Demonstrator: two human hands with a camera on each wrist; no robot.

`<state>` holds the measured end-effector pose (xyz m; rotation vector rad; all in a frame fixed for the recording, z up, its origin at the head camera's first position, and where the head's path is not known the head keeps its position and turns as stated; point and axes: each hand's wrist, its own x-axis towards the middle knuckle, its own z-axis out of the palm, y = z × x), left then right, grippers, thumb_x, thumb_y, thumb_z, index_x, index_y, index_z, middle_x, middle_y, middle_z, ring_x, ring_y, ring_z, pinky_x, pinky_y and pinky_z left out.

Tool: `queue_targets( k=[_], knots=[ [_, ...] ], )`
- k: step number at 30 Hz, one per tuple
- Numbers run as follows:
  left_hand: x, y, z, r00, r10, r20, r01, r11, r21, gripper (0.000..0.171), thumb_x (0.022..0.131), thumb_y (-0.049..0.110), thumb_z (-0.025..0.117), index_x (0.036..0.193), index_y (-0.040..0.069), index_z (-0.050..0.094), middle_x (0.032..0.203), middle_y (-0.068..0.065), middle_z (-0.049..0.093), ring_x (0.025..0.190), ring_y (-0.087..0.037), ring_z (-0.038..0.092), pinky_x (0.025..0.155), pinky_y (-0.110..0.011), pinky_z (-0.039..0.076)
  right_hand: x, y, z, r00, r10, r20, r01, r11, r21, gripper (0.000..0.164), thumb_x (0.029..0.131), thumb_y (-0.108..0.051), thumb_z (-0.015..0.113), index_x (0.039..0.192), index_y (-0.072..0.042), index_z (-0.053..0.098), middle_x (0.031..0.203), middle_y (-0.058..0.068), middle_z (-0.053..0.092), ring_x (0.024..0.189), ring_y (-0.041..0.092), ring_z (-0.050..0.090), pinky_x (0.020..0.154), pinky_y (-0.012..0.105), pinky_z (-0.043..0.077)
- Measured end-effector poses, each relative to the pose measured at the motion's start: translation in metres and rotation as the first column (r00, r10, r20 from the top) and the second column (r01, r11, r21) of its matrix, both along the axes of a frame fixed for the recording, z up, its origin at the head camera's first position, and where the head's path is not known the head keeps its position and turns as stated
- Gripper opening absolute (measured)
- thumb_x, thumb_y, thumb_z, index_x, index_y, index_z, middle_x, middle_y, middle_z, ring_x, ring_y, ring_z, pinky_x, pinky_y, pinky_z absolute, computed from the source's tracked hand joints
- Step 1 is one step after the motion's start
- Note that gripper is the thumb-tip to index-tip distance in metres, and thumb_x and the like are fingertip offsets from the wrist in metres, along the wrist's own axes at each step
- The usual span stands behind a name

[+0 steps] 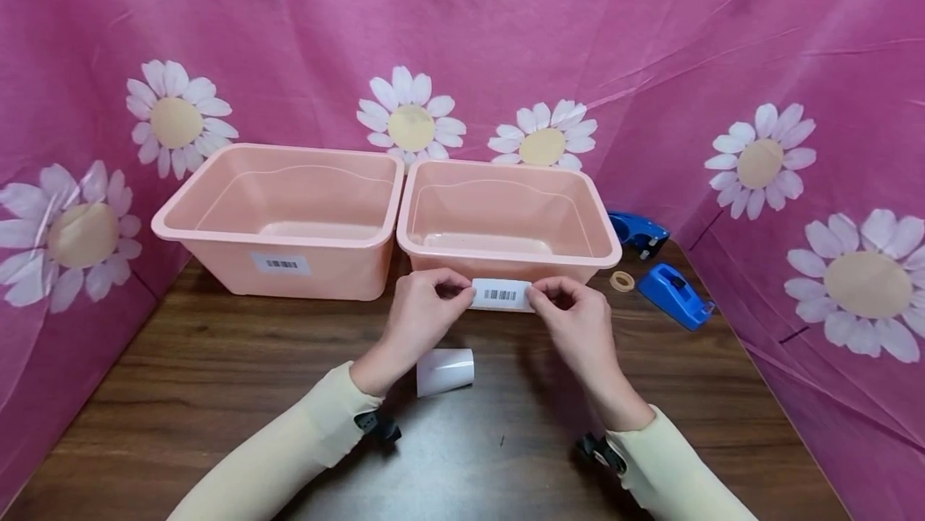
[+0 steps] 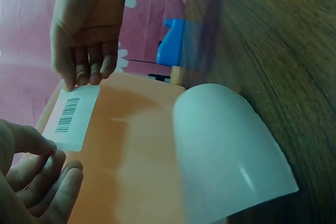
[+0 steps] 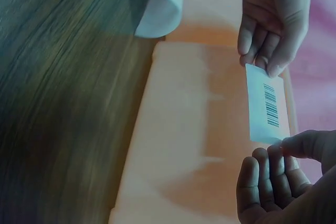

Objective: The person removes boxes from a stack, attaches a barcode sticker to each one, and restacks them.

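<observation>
A white barcode label [image 1: 501, 295] is stretched between both hands in front of the right pink bin [image 1: 506, 262]. My left hand [image 1: 425, 311] pinches its left end between thumb and fingers. At the other end, my right hand [image 1: 576, 319] pinches it the same way. The barcode faces me in the head view. In the right wrist view the label [image 3: 266, 103] stands close before the bin's front wall [image 3: 184, 114]. A curled piece of white glossy paper [image 1: 445, 372] lies on the table below the left hand.
The left pink bin [image 1: 289, 264] carries a barcode label on its front. Right of the bins are a blue tape dispenser [image 1: 675, 296], a tan tape roll [image 1: 622, 281] and another blue tool [image 1: 636, 232]. Pink flowered cloth [image 1: 462, 39] hangs around the wooden table [image 1: 217, 376].
</observation>
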<state>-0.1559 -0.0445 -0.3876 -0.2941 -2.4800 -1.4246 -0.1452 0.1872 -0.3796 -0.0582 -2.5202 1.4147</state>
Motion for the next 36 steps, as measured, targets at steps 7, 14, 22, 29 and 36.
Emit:
queue_targets(
  k=[7,14,22,29,36],
  knots=[
    [-0.008,0.011,-0.011,1.000,0.004,0.011,-0.004,1.000,0.005,0.005,0.096,0.014,0.085,0.099,0.012,0.089,0.092,-0.002,0.086,0.077,-0.012,0.070,0.071,-0.027,0.057,-0.011,0.000,-0.012,0.998,-0.055,-0.038,0.057,0.998,0.036,0.016,0.101,-0.024,0.085,0.097,-0.009,0.085,0.081,0.003,0.074,0.075,0.012,0.060,0.066,0.018,0.046],
    [-0.013,0.016,-0.014,1.000,0.019,-0.016,-0.019,1.000,-0.005,0.007,0.096,0.013,0.086,0.099,0.008,0.089,0.094,-0.004,0.087,0.079,-0.013,0.071,0.072,-0.028,0.057,-0.015,-0.001,-0.017,0.997,-0.066,-0.032,0.067,0.997,0.042,0.017,0.102,-0.026,0.083,0.098,-0.010,0.086,0.085,0.006,0.077,0.079,0.015,0.062,0.068,0.019,0.047],
    [-0.016,0.019,-0.016,0.997,0.039,-0.063,-0.041,0.999,-0.030,0.008,0.096,0.015,0.088,0.100,0.009,0.090,0.094,-0.003,0.087,0.079,-0.014,0.074,0.070,-0.029,0.058,-0.017,-0.004,-0.019,0.996,-0.081,-0.033,0.082,0.996,0.019,0.017,0.101,-0.026,0.084,0.097,-0.009,0.086,0.084,0.004,0.079,0.076,0.008,0.063,0.069,0.017,0.047],
    [-0.017,0.019,-0.016,0.998,0.037,-0.058,-0.039,0.999,-0.034,0.010,0.096,0.016,0.089,0.102,0.008,0.090,0.096,-0.004,0.088,0.082,-0.017,0.077,0.071,-0.032,0.059,-0.018,-0.005,-0.020,0.995,-0.086,-0.044,0.086,0.996,0.003,0.017,0.101,-0.025,0.084,0.097,-0.009,0.087,0.084,0.006,0.080,0.072,0.001,0.063,0.067,0.016,0.048],
    [-0.017,0.019,-0.016,0.997,0.028,-0.068,-0.031,0.999,-0.038,0.011,0.096,0.015,0.088,0.104,0.008,0.090,0.098,-0.005,0.088,0.085,-0.018,0.078,0.073,-0.034,0.062,-0.020,-0.004,-0.020,0.995,-0.089,-0.051,0.090,0.996,0.014,0.018,0.100,-0.026,0.085,0.097,-0.009,0.087,0.085,0.006,0.080,0.073,0.001,0.062,0.068,0.015,0.047]
  ],
)
